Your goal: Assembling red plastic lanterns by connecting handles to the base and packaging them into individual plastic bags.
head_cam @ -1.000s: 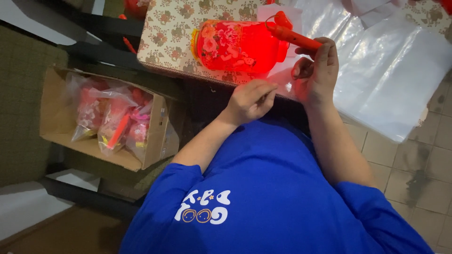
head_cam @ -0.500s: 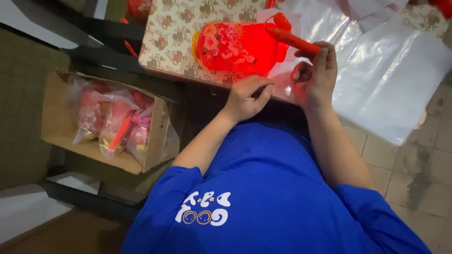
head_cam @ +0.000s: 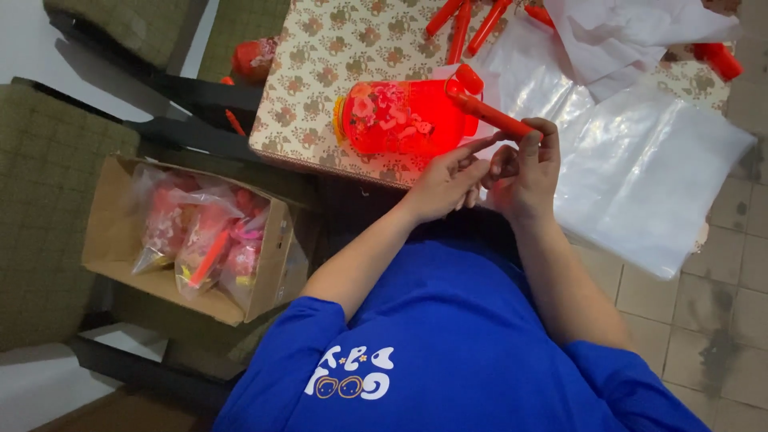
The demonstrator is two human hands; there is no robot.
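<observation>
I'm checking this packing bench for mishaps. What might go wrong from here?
The glowing red lantern lies on its side near the table edge, held only through its red stick in the right hand; it might roll off. The plastic bags overhang the edge and may slide down.

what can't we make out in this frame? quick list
- Head view, end of the red stick: covered by the right hand, so the grip there is unclear.
- Left hand: its fingertips meet the right hand; anything between them is hidden.
- Bagged items in the cardboard box: wrinkled plastic blurs them.
- More red sticks: cut off by the top edge.
- Red lantern: its glow washes out the decoration.
</observation>
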